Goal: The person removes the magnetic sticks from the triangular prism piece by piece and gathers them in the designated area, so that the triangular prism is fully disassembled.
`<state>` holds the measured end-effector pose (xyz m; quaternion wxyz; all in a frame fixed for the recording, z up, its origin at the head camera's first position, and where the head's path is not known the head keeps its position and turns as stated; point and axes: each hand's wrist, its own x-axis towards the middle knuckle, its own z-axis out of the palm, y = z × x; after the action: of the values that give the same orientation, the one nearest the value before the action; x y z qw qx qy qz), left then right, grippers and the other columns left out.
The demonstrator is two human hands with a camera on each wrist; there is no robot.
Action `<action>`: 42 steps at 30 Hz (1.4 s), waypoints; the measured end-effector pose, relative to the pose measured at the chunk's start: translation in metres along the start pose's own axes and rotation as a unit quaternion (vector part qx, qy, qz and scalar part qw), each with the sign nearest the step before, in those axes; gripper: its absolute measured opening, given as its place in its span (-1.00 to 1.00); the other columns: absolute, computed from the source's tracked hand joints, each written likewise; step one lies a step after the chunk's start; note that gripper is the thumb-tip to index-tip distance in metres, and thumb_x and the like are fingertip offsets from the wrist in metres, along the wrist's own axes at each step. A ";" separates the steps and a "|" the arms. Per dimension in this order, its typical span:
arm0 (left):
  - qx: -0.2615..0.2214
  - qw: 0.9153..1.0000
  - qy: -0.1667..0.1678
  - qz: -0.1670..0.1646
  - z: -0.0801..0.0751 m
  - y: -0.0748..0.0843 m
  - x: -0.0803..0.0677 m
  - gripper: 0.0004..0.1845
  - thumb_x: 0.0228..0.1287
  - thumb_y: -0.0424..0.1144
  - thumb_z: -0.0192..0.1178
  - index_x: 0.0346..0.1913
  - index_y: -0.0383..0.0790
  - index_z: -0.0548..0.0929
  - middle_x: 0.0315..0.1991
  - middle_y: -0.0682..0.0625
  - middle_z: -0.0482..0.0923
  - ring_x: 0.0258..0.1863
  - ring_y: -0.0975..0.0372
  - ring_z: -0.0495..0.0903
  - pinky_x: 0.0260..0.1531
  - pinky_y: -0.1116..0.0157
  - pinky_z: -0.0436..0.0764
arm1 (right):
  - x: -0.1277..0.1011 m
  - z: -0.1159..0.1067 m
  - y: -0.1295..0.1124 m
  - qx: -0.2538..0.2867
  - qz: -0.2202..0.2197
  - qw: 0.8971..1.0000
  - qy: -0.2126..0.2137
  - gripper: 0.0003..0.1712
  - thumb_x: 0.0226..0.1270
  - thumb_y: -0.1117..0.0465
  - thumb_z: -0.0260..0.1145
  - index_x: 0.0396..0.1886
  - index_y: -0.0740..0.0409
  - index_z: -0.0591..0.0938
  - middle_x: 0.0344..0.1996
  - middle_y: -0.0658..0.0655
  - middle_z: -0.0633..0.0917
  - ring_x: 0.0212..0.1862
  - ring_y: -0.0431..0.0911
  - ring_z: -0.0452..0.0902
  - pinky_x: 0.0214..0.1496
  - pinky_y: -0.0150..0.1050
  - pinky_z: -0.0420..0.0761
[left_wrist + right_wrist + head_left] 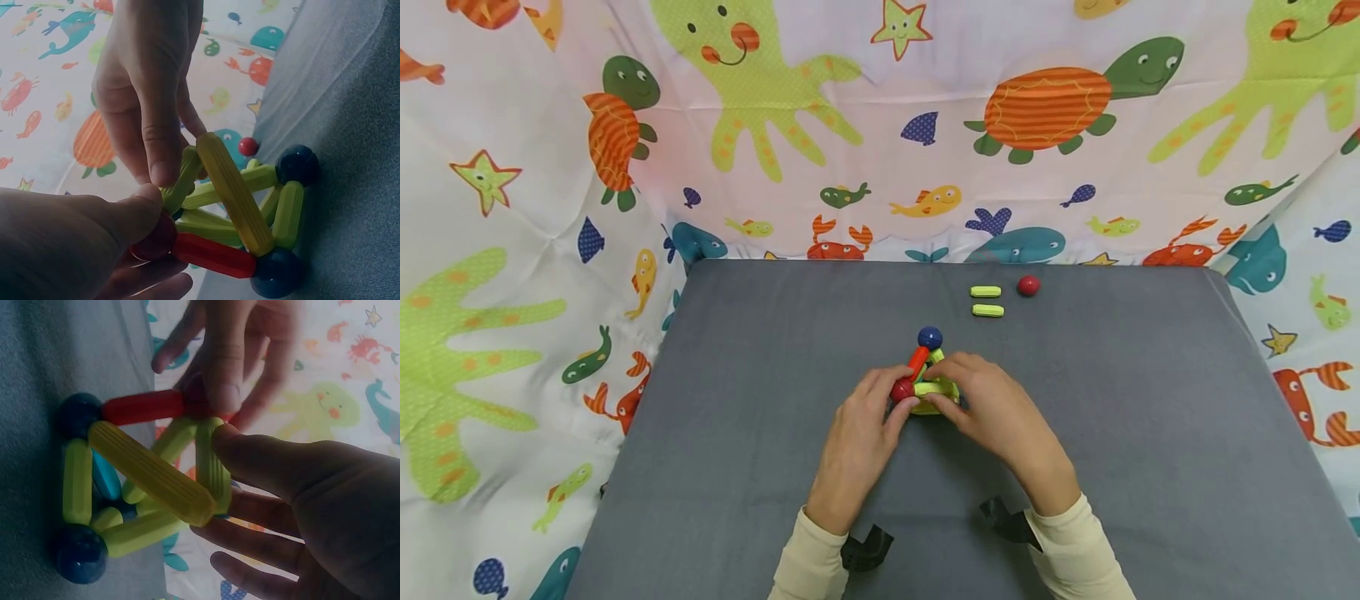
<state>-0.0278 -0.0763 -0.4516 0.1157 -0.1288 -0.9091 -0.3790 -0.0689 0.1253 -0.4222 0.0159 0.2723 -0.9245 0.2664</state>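
Observation:
A small frame of coloured rods and balls stands on the cloth between both hands. My left hand (862, 437) pinches its red ball (155, 239), from which a red rod (142, 406) runs to a dark blue ball (80, 416). My right hand (1000, 412) has thumb and fingers around a yellow-green rod (212, 459) beside that red ball. A yellow rod (232, 190) slants up from a dark blue ball (278, 273), its upper end touching no ball. More yellow-green rods and a teal rod (105, 476) make up the rest; the hands hide part of it.
Two loose yellow-green rods (987, 292) and a loose red ball (1028, 286) lie near the far edge of the grey cloth-covered table (760, 350). A sea-animal-print curtain (850, 100) hangs behind and at both sides. Black straps (867, 550) hang at the wrists.

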 end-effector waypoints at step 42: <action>0.007 1.000 -0.015 -0.001 -0.005 -0.002 0.002 -0.66 0.34 -0.07 0.41 0.11 -0.03 0.64 0.01 0.11 0.65 -0.25 0.29 0.66 -0.24 0.25 0.73 | -0.002 0.020 0.002 -0.011 -0.052 0.996 0.066 -0.68 0.26 0.09 0.64 -0.03 -0.08 0.77 -0.20 -0.02 0.76 -0.18 -0.08 0.63 0.16 0.07 0.64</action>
<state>-0.0300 -0.0811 -0.4494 0.1027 -0.1330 -0.9132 -0.3712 -0.0662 0.1178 -0.4404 0.0937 0.3018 -0.9088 0.2724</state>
